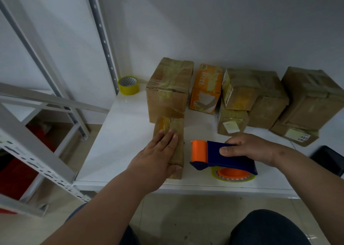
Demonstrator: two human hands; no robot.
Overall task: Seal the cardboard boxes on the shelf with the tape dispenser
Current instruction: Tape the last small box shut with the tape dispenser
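Right hand (249, 149) fingers curl round blue-orange tape dispenser (223, 156); left hand (158, 155) flat on box (172, 133).

Person seen from above, head camera. Both forearms bare up to the frame edge; no sleeves, watch, bracelets or rings in view. Left hand (158, 157): short trimmed nails, no glove. Right hand (249, 149): also ungloved, thumbnail short; a small dark mark on the forearm just behind the wrist. Legs in dark navy trousers (268, 228), plain fabric, both knees showing at the bottom edge.
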